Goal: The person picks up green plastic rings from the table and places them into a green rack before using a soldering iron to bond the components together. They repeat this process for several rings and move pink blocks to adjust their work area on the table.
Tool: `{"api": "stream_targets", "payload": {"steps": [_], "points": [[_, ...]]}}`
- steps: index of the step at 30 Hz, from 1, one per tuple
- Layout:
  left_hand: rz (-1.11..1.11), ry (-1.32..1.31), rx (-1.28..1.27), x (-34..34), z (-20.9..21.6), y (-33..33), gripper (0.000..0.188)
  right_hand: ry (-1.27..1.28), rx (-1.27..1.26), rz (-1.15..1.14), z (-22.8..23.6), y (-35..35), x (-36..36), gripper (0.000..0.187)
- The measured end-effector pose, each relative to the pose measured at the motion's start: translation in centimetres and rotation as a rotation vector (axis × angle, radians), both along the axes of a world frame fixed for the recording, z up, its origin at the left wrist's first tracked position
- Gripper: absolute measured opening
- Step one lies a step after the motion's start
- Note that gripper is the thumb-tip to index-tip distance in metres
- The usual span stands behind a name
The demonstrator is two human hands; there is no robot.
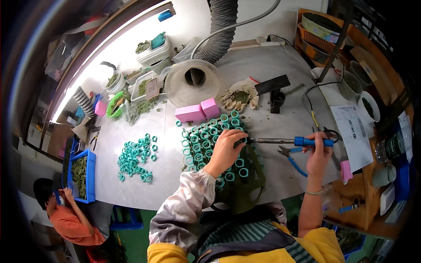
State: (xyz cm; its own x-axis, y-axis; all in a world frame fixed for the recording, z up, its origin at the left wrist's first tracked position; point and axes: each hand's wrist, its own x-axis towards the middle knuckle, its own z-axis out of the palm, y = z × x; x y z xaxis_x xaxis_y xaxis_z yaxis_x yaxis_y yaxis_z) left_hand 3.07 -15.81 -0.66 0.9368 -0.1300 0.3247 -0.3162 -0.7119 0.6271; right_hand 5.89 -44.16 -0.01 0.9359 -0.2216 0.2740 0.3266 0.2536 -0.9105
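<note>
My left hand rests on a cluster of teal plastic rings laid on a dark green mat, its fingers pinching something small at the tip of a soldering iron. My right hand grips the blue handle of that soldering iron, whose metal shaft points left toward my left fingers. A second loose pile of teal rings lies further left on the grey table.
Two pink blocks and a round fume-extraction funnel with a ribbed hose stand behind the rings. A dirty glove, blue-handled pliers, a printed sheet and trays of green parts surround them. A person in orange sits at lower left.
</note>
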Motion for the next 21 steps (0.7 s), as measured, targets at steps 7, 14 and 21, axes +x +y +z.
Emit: {"api": "stream_targets", "payload": {"steps": [7,14,21], "points": [[-0.005,-0.032,0.022,-0.3,-0.2,0.7,0.028,0.037,0.008,-0.085,0.2,-1.5,-0.1,0.021],[0.253,-0.036,-0.313,-1.1,0.4,8.0,0.017,0.023,0.023,-0.09,-0.1,-4.8,0.4,0.028],[0.898,0.157,0.657,-14.0,-4.8,30.8,0.029,0.055,0.055,-0.1,0.4,-4.1,0.4,0.027]]}}
